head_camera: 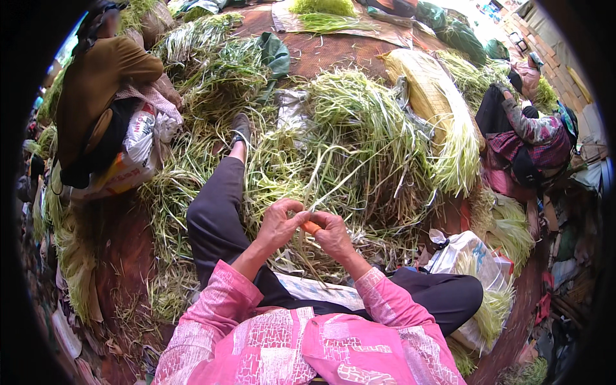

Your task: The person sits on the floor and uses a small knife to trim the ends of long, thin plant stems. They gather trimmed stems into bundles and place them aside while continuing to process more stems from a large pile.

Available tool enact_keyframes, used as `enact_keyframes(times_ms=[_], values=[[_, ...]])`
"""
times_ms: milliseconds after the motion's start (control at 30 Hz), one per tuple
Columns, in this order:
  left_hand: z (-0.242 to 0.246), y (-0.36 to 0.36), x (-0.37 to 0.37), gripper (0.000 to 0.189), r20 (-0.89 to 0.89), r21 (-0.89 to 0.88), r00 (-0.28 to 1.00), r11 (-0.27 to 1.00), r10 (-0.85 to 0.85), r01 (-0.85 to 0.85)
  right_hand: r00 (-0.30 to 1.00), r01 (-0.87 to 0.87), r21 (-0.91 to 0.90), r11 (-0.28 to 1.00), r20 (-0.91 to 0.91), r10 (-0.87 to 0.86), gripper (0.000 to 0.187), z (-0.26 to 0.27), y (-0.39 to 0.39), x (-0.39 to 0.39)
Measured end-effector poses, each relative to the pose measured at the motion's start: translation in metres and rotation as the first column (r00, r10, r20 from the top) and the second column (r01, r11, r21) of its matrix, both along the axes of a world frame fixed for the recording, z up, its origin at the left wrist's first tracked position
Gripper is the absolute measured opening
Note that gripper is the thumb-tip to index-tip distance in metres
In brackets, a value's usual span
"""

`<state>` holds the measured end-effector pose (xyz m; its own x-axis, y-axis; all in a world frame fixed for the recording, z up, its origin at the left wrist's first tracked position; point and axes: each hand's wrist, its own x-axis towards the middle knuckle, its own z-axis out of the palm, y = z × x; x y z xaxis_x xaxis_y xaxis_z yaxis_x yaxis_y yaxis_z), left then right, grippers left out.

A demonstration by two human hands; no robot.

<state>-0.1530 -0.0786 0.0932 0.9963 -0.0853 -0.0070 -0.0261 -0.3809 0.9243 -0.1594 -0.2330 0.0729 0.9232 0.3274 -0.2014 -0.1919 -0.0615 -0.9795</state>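
Before my chest, both hands meet on a few long green stalks. My left hand [279, 225] pinches the thin stalks [332, 193] between thumb and fingers. On the same stalks, close beside it, my right hand [334, 237] has its fingers closed. An orange piece [311, 227] shows at the right fingers; whether it is a finger cover or a small tool handle I cannot tell. Stalk tips rise above the hands, and thin ends hang below them. Just beyond lies a large heap of leafy green stalks [361, 130], yellowish at the ends.
A yellow woven sack [418, 86] with a pale stalk bundle [457, 154] lies at the right. By my right knee stands a white plastic bag [474, 250]. One person [103, 96] sits at the left, another [534, 134] at the right. Loose stalks cover the reddish-brown ground [127, 250].
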Motion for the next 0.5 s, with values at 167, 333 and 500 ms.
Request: enact_keyframes(times_ms=[167,333,500], values=[[-0.002,0.0,0.003,0.013,-0.188,-0.363,0.982,0.928,0.021,-0.089,0.99,0.136,0.051,0.989,-0.042,-0.134,0.018,0.01,0.012,0.0],[0.009,-0.006,0.005,0.013,-0.115,-0.371,0.981,0.909,0.158,-0.19,0.968,0.247,0.152,0.957,-0.074,-0.238,0.017,0.019,0.015,0.003],[0.015,-0.006,-0.002,0.014,-0.112,-0.414,0.971,0.878,0.214,-0.241,0.955,0.296,0.199,0.934,-0.035,-0.295,0.015,0.018,0.011,0.003]])
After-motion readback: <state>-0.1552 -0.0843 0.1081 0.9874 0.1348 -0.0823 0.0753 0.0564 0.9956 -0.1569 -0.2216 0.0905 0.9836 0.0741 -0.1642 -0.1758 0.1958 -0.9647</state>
